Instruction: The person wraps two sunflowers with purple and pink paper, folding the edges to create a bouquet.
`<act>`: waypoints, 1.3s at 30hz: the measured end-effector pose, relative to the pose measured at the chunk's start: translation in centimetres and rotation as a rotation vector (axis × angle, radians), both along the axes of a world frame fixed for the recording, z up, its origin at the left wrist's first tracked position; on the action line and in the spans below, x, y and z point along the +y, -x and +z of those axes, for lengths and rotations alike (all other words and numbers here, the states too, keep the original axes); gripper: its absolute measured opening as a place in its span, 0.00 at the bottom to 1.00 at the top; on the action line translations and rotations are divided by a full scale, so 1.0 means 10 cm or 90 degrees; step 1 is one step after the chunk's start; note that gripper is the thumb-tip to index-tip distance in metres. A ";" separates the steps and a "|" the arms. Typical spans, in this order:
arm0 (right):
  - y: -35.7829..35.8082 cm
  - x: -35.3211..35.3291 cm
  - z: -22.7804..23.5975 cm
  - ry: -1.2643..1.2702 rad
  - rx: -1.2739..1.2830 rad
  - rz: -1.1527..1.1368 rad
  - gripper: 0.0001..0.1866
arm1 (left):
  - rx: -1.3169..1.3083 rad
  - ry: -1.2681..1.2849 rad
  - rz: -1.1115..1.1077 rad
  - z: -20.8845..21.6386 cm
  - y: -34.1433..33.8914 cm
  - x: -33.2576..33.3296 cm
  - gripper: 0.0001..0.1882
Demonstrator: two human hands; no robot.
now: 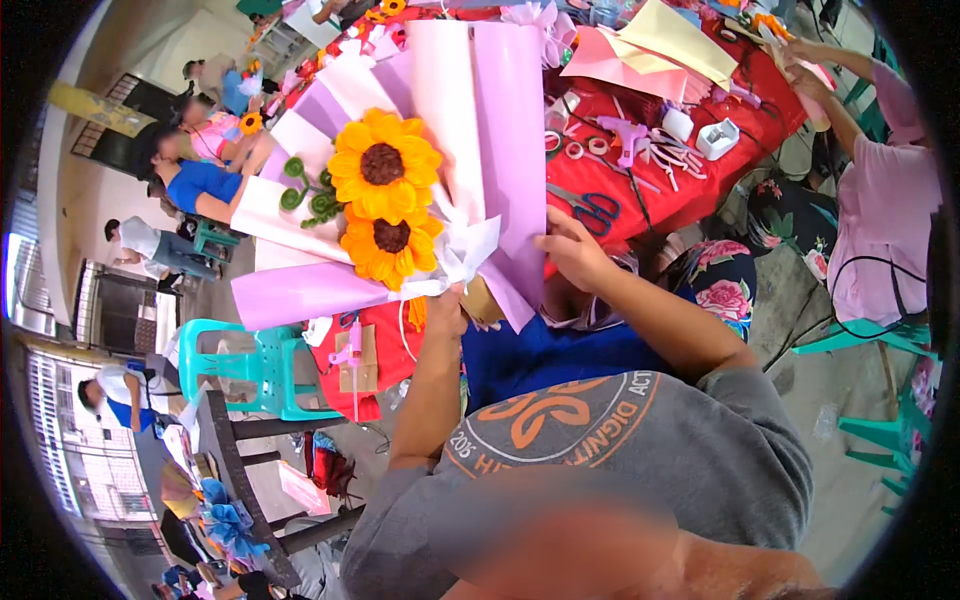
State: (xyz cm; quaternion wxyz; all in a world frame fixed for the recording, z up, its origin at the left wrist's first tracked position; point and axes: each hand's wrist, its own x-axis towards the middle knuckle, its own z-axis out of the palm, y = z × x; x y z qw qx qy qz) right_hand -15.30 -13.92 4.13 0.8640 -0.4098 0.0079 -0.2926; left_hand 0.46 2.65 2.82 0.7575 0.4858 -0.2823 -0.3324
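A flower bouquet (400, 260) is held up in front of me, tilted over the table. It has two orange sunflowers (381, 165) with brown centres and curled green stems (310, 190). Pink and lilac wrapping paper (508, 150) surrounds them, and a white ribbon bow (465, 255) is at the gathered base. My left hand (447, 312) is closed around the base just below the bow. At the right edge of the lilac paper, my right hand (577, 252) grips the wrap, its fingertips partly hidden.
On the red-covered table (690, 205) lie dark-handled scissors (597, 210), a lilac glue gun (628, 140), tape rolls and paper sheets (650, 55). A pink glue gun (348, 350) sits near its left end. A teal chair (250, 365) stands left; a person in pink (890, 220) works at right.
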 end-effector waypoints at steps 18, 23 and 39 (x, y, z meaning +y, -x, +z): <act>0.04 0.06 0.01 -0.057 0.039 0.078 0.15 | 0.024 0.004 -0.006 0.24 0.05 0.08 0.38; -0.07 0.17 -0.03 -0.046 0.111 -0.026 0.15 | 0.048 0.030 -0.043 0.31 0.13 0.04 0.38; -0.08 0.20 0.01 -0.053 0.178 -0.144 0.06 | 0.007 0.062 -0.010 0.19 0.03 0.00 0.41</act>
